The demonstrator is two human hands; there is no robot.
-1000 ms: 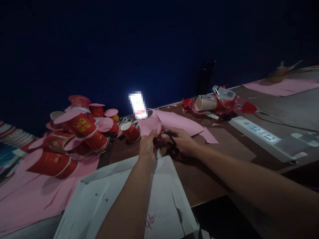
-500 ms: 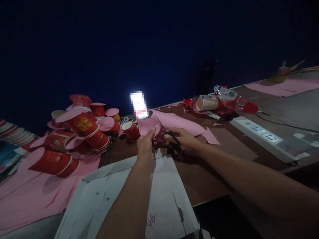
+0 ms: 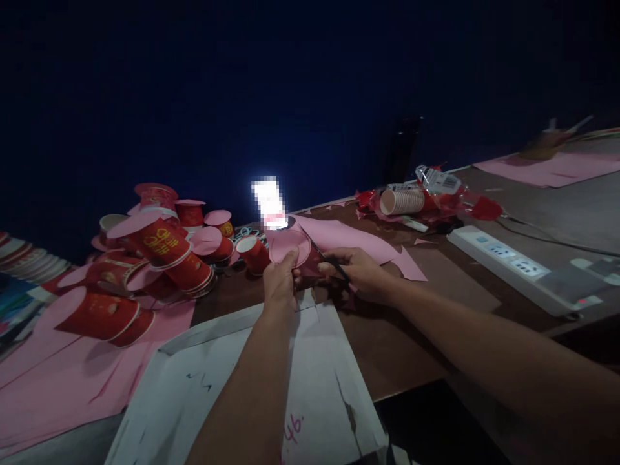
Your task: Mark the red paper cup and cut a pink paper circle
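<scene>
My left hand (image 3: 281,279) is closed on a paper cup with a pink paper disc (image 3: 290,245) at its end, the thumb pressing on the pink face. The cup's body is mostly hidden behind my fingers. In my right hand (image 3: 356,268) are dark-handled scissors (image 3: 314,244), their blades along the right edge of the pink paper. A larger pink sheet (image 3: 346,237) lies curled just behind both hands. One red paper cup (image 3: 254,254) rests on its side to the left of my left hand, its open mouth showing.
Red cups with pink paper on their ends (image 3: 167,240) are heaped at left on pink sheets (image 3: 62,387). A lit, blurred screen (image 3: 269,201) stands behind. At right are bagged cups (image 3: 402,201) and a power strip (image 3: 508,265). A white board (image 3: 232,374) lies under my forearms.
My left hand and the pink disc have shifted slightly left. The scissors remain by the disc's right edge, with my right hand almost unmoved.
</scene>
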